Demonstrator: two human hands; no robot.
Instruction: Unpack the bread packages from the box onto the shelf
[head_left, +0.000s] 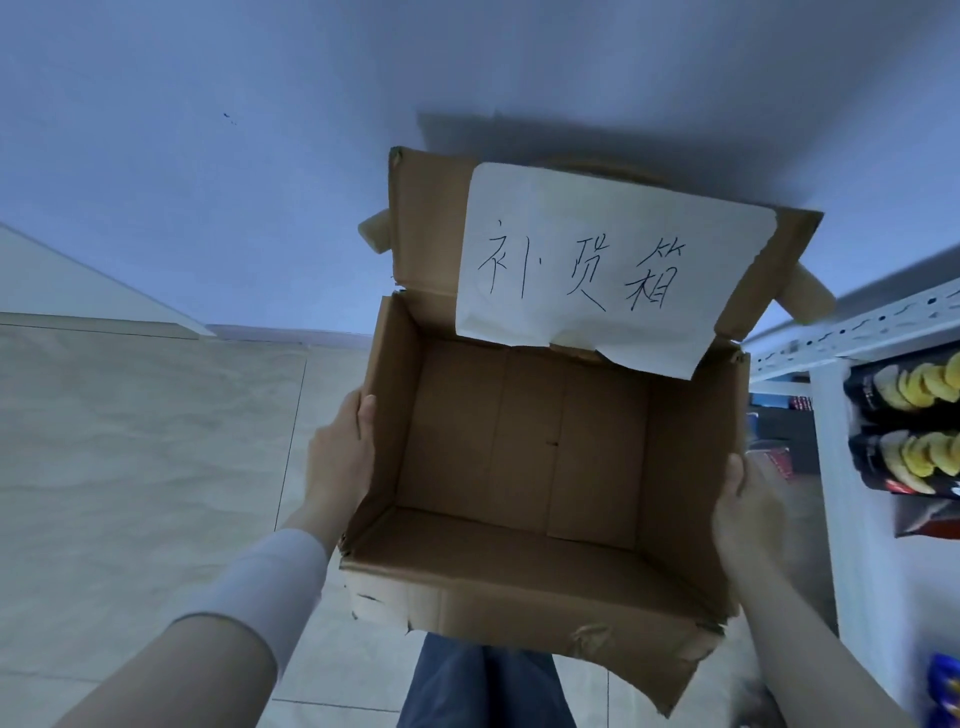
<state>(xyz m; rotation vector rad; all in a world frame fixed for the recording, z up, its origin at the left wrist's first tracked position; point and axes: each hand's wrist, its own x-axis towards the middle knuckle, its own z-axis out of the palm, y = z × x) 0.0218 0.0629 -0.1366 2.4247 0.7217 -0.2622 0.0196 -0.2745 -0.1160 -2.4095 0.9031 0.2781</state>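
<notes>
Left hand (340, 457) and right hand (748, 512) clamp opposite walls of the open cardboard box (524, 587) beside the shelf (831, 332).

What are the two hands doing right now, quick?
Left hand: closed on the left wall of the cardboard box, which looks empty.
Right hand: gripping the box's right wall.

Pale tiled floor (130, 467), bluish wall (208, 156), perhaps dim light; white rack (831, 415) at right
</notes>
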